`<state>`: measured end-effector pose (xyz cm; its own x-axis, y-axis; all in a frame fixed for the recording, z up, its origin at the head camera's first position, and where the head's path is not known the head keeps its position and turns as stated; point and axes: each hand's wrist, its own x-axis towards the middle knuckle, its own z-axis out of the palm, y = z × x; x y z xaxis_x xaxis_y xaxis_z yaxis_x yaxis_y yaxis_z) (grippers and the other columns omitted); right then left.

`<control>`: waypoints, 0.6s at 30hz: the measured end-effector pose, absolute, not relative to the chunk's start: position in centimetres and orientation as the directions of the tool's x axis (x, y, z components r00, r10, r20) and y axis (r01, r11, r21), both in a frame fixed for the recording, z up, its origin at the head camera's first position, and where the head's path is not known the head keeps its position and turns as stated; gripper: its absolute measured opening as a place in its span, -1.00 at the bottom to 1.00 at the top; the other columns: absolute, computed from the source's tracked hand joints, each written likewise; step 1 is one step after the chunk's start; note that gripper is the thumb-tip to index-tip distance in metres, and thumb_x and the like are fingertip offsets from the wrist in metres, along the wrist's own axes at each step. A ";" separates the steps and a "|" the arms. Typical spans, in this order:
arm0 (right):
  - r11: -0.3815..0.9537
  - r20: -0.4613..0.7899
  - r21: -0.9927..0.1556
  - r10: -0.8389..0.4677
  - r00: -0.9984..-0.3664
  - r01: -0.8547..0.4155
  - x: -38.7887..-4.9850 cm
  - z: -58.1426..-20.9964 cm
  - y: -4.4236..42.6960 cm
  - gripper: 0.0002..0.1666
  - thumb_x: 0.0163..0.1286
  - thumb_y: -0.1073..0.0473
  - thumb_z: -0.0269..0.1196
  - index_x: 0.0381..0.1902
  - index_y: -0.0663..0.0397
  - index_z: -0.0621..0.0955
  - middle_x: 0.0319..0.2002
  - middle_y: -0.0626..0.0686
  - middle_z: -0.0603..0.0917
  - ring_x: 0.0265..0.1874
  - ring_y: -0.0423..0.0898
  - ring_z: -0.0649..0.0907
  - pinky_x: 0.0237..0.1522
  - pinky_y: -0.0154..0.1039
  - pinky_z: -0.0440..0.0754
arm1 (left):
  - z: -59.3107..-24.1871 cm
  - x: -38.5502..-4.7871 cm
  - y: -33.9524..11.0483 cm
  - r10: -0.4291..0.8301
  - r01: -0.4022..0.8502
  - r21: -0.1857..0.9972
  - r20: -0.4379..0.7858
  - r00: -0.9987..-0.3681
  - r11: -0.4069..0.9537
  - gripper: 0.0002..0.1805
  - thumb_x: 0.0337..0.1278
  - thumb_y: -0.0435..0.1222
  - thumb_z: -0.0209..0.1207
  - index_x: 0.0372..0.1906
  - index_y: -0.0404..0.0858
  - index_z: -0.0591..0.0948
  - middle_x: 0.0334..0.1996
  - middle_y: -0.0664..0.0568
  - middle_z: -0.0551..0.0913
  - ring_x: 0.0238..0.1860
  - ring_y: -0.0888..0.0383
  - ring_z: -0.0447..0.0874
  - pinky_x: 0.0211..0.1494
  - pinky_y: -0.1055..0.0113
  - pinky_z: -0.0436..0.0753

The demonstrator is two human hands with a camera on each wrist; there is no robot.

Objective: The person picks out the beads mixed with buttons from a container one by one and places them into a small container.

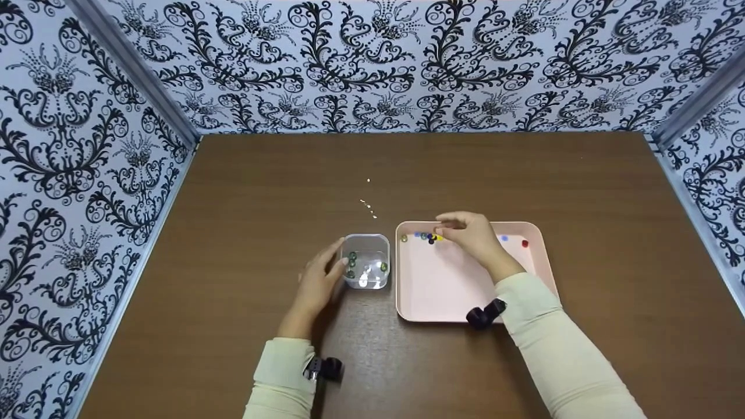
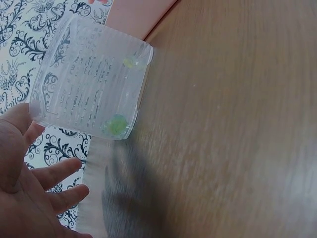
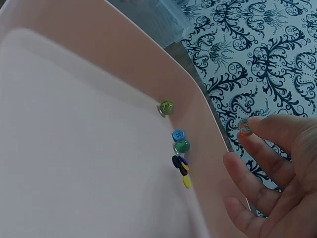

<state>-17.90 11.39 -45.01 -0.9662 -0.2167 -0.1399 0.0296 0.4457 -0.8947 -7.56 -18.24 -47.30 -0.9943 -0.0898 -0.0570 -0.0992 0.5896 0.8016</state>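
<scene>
A clear plastic box point(image 1: 365, 285) stands on the table with several greenish glass marbles point(image 1: 352, 263) inside. My left hand point(image 1: 317, 282) is at the box's left side, thumb touching its wall near the rim, the other fingers loosely spread. Over the back edge of a pink tray point(image 1: 448, 291), my right hand point(image 1: 474, 235) pinches a glass marble point(image 3: 244, 127) with orange and green in it between thumb and index finger. Along the tray's back side lie a green marble point(image 3: 182, 146), a yellowish-green marble point(image 3: 167, 107), a blue button point(image 3: 178, 135) and several dark and yellow pieces.
A red piece point(image 1: 525, 244) and a pale blue piece point(image 1: 504, 238) lie at the tray's back right. The box stands just left of the tray on a brown wooden table point(image 1: 262, 192). Patterned walls point(image 1: 372, 64) rise at the back and sides.
</scene>
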 end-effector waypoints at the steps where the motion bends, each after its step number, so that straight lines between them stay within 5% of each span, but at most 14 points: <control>1: 0.435 -0.138 -0.900 -0.217 -0.966 0.031 -17.9 -45.0 11.3 -0.58 0.26 0.24 0.34 0.06 0.32 0.62 -0.09 0.19 0.72 -0.05 0.04 0.68 -0.13 -0.38 0.62 | -47.3 -7.6 -18.2 -0.090 -0.099 0.802 -0.056 -0.994 0.590 -0.50 0.36 -0.12 0.08 0.36 -0.02 0.42 0.34 -0.12 0.41 0.38 -0.20 0.26 0.31 -0.37 0.05; 18: 0.345 -0.179 -0.933 -0.183 -0.967 0.108 -17.6 -44.8 10.8 -0.52 0.23 0.24 0.36 0.08 0.37 0.58 -0.14 0.10 0.74 -0.22 -0.20 0.69 -0.18 -0.34 0.62 | -47.3 -7.6 -18.3 -0.094 -0.090 0.797 -0.042 -0.995 0.597 -0.50 0.35 -0.14 0.09 0.36 -0.06 0.43 0.33 -0.13 0.42 0.37 -0.19 0.27 0.31 -0.39 0.06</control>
<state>-17.56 10.85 -44.78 -0.9666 -0.1831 -0.1793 0.1077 0.3447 -0.9325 -7.57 -18.29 -47.34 -0.9947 -0.0939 -0.0420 -0.0900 0.5968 0.7973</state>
